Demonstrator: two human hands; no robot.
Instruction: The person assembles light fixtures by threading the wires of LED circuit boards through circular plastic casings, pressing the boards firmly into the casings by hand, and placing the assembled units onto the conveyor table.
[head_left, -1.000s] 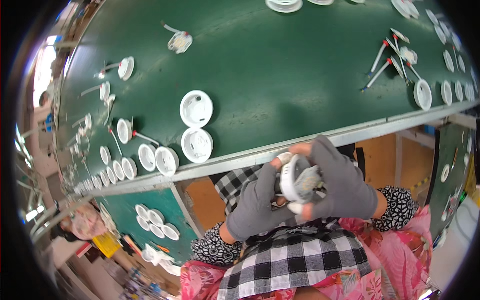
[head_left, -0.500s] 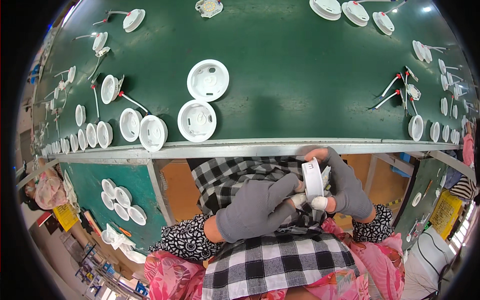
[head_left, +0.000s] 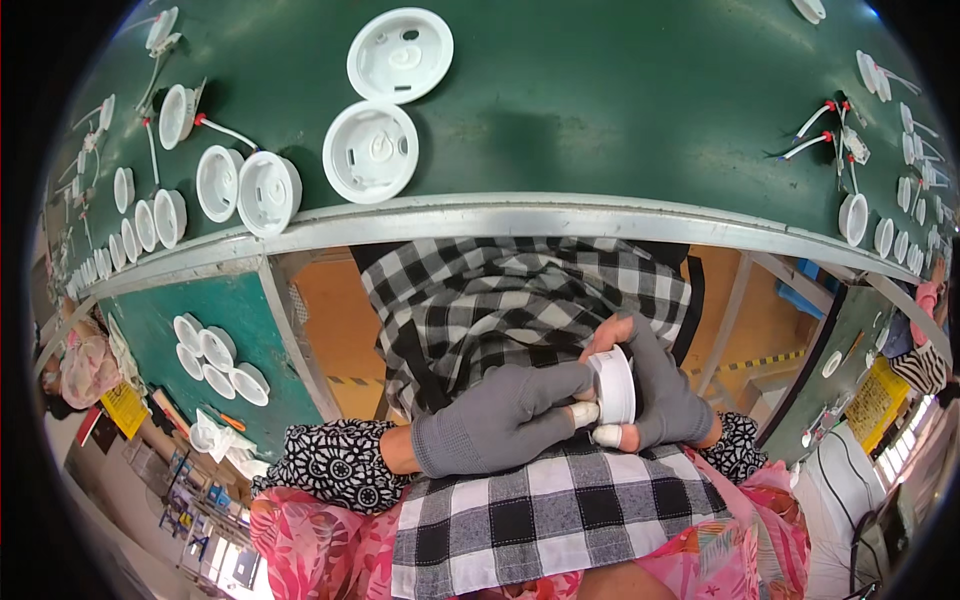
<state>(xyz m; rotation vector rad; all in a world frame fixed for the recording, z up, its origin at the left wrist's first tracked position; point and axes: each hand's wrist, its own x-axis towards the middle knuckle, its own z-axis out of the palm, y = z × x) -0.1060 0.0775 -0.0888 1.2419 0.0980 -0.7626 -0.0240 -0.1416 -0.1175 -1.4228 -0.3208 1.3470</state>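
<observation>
Between both gloved hands, low over my checkered apron (head_left: 560, 505), a white round lamp housing (head_left: 613, 386) is tilted on its side. My left hand (head_left: 505, 415), in a grey glove with its fingertips showing, pinches the housing's left side. My right hand (head_left: 662, 388), gloved alike, wraps round the right side, its thumb at the lower edge and its fingers over the top. Whatever lies inside the housing is hidden by the fingers. Two larger white round housings (head_left: 370, 152) stand on the green table beyond my hands, hollow side up.
The green table (head_left: 600, 120) ends in a metal edge (head_left: 480, 224). Rows of white cups (head_left: 170, 218) line its left, others its right. Circuit boards with wires (head_left: 852, 145) lie at the right. A lower green side table (head_left: 215, 300) holds several white cups (head_left: 215, 346).
The view has tipped down and nearer the body. Both hands have turned the housing and drawn it closer to the apron. A small board part seen behind it before is now hidden.
</observation>
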